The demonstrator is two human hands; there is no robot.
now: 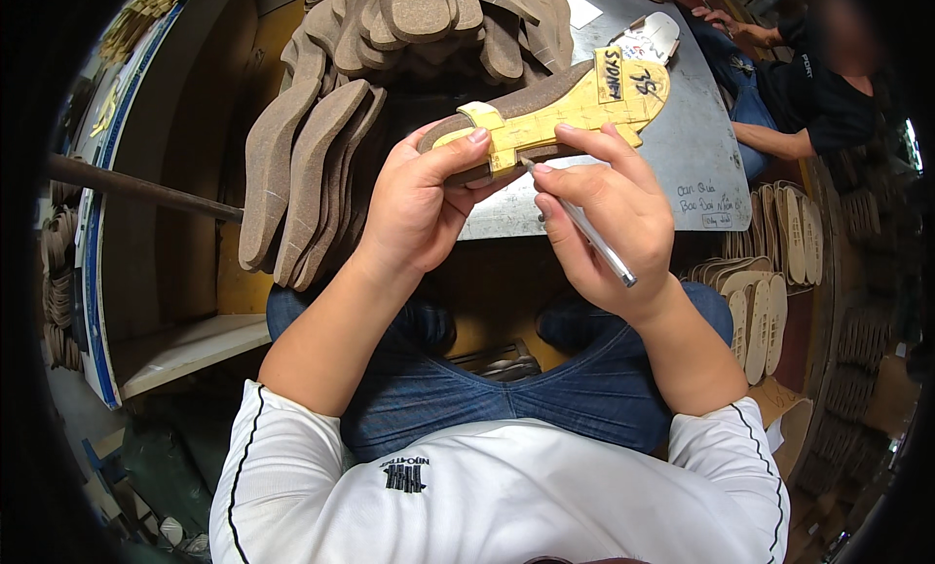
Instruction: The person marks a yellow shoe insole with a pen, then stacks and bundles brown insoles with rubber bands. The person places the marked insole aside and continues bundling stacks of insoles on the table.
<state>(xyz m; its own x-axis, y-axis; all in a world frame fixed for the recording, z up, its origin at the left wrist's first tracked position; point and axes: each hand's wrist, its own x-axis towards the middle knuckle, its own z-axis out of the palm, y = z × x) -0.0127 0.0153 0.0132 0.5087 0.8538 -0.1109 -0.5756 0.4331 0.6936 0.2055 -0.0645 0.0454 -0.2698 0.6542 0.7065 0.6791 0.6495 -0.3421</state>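
My left hand (426,189) grips a brown cork-like shoe sole (536,98) together with the yellow template (545,126) lying on it, thumb on top near the narrow end. A strap of the template wraps over the sole there. In my right hand (609,208) is a pen (596,238) with a clear barrel, its tip at the template's lower edge beside a small tab. Some right fingers rest against the template. Handwritten marks show on its wide end. Part of the sole is hidden beneath the template.
Many brown soles (321,174) are heaped at the left of the grey metal table (701,160). A pale template (651,38) lies at its far side. Beige soles (755,316) stand at the right. Another person (828,87) sits at far right. A wooden shelf (185,355) stands left.
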